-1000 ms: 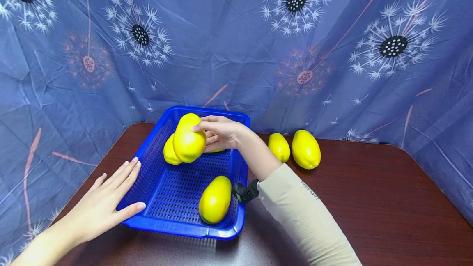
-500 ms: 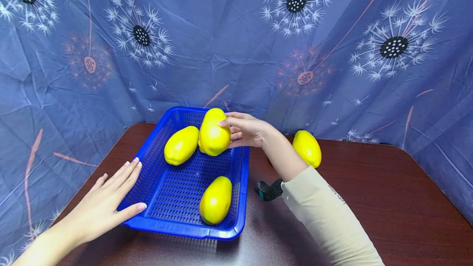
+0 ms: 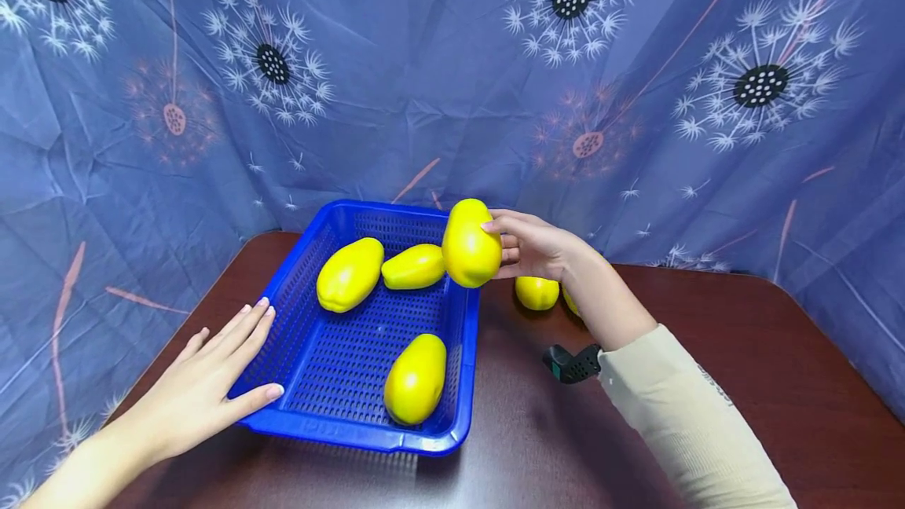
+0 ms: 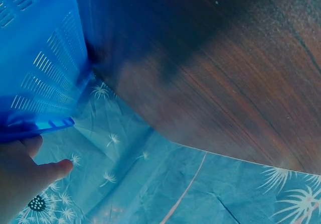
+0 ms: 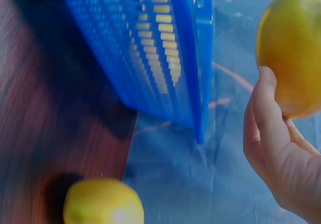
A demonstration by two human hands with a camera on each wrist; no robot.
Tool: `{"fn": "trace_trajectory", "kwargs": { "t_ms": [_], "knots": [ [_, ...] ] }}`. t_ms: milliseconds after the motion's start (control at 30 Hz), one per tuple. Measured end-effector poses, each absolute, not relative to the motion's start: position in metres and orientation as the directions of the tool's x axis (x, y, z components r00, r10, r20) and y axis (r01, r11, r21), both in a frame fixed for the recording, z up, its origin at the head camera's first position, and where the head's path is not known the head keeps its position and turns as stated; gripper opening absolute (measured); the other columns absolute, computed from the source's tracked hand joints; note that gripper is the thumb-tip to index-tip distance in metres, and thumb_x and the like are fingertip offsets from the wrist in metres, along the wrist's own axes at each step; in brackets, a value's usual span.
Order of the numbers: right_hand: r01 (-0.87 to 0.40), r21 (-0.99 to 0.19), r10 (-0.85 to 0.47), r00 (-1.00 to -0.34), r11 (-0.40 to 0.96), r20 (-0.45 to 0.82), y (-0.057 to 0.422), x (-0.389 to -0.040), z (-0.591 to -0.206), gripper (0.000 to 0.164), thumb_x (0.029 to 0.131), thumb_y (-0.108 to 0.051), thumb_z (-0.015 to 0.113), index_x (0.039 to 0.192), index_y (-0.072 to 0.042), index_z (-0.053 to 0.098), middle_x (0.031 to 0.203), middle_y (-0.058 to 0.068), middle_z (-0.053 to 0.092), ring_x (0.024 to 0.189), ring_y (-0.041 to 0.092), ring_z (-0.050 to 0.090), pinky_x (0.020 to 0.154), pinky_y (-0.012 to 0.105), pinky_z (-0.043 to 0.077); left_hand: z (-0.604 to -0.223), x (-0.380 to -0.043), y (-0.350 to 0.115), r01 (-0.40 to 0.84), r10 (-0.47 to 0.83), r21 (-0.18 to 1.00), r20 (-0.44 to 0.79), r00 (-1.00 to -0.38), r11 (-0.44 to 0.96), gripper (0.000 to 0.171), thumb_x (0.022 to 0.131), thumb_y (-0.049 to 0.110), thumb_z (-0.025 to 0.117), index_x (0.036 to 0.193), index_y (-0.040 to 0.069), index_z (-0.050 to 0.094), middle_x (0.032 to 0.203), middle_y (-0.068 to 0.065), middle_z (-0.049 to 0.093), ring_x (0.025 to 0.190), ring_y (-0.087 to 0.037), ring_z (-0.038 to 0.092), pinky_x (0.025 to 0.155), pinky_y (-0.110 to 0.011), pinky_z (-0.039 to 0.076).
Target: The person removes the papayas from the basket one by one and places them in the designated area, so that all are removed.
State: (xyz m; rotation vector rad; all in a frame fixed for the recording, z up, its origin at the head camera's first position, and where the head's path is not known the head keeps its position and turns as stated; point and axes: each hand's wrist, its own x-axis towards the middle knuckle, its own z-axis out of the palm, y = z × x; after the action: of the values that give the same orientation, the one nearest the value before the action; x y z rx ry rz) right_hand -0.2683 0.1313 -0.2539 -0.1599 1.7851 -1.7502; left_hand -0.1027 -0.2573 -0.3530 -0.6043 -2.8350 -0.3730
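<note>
In the head view my right hand [image 3: 533,246] grips a yellow papaya [image 3: 471,243] over the right rim of a blue plastic basket [image 3: 353,434]. The right wrist view shows the thumb and fingers around this papaya [image 5: 293,53], well off the table. Three more papayas lie inside the basket: one at the back left [image 3: 349,275], a slimmer one at the back [image 3: 413,267] and one at the front right [image 3: 415,379]. My left hand [image 3: 205,387] rests on the basket's left rim, its fingers straight and spread.
On the brown table [image 3: 707,383], right of the basket, a papaya [image 3: 537,294] sits beneath my right hand. Another papaya [image 3: 569,302] beside it is mostly hidden by my forearm. A patterned blue cloth [image 3: 438,85] hangs behind the table. A black wrist device [image 3: 571,364] sticks out from my right sleeve.
My right hand has carried its papaya rightward, from above the basket's back left to its right rim. The slim papaya at the back is uncovered. My left hand stays put.
</note>
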Motion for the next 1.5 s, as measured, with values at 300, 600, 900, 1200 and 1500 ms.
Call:
{"fn": "trace_trajectory", "kwargs": {
  "t_ms": [300,600,900,1200,1500],
  "knots": [
    [0.297,-0.949,-0.494,-0.813,0.102,-0.308,0.181,-0.267,-0.252,0.067,0.094,-0.025,0.046,0.151,-0.019,0.012,0.102,-0.002,0.064,0.094,0.017,0.062,0.086,0.042,0.048,-0.353,-0.102,-0.256,0.425,0.37,0.198,0.259,-0.892,0.883,0.083,0.087,0.045,0.059,0.15,0.01,0.018,0.155,-0.01,0.016,0.142,-0.014,-0.001,0.109,-0.056,-0.001],
    [0.31,-0.948,-0.443,-0.841,0.074,-0.31,0.22,-0.262,-0.25,0.07,0.093,-0.027,0.052,0.149,-0.02,0.009,0.103,-0.002,0.064,0.095,0.016,0.062,0.083,0.04,0.049,-0.353,-0.101,-0.257,0.421,0.366,0.196,0.262,-0.893,0.886,0.084,0.087,0.046,0.06,0.15,0.011,0.017,0.154,-0.01,0.016,0.142,-0.013,-0.001,0.108,-0.056,-0.002],
    [0.338,-0.934,-0.448,-0.857,-0.115,-0.255,0.261,-0.26,-0.259,0.032,0.096,-0.023,0.048,0.124,-0.022,0.035,0.099,0.004,0.066,0.088,0.02,0.065,0.076,0.04,0.053,-0.35,-0.104,-0.258,0.431,0.375,0.195,0.268,-0.887,0.881,0.082,0.087,0.046,0.059,0.149,0.009,0.02,0.155,-0.008,0.017,0.142,-0.018,0.004,0.107,-0.059,0.003],
    [0.387,-0.889,-0.43,-0.865,-0.246,-0.257,0.303,-0.26,-0.274,0.019,0.096,-0.022,0.046,0.112,-0.024,0.056,0.1,0.007,0.062,0.089,0.023,0.063,0.078,0.043,0.052,-0.356,-0.098,-0.258,0.431,0.372,0.195,0.278,-0.886,0.881,0.083,0.087,0.044,0.061,0.15,0.01,0.019,0.154,-0.009,0.018,0.142,-0.011,-0.001,0.109,-0.056,-0.002],
    [0.42,-0.843,-0.396,-0.875,-0.335,-0.279,0.354,-0.26,-0.288,0.018,0.095,-0.024,0.046,0.104,-0.025,0.062,0.1,0.008,0.06,0.09,0.026,0.062,0.078,0.044,0.051,-0.354,-0.101,-0.258,0.439,0.383,0.179,0.278,-0.881,0.881,0.084,0.086,0.045,0.061,0.15,0.011,0.018,0.155,-0.007,0.015,0.141,-0.008,-0.004,0.109,-0.053,-0.005]
  ]
}}
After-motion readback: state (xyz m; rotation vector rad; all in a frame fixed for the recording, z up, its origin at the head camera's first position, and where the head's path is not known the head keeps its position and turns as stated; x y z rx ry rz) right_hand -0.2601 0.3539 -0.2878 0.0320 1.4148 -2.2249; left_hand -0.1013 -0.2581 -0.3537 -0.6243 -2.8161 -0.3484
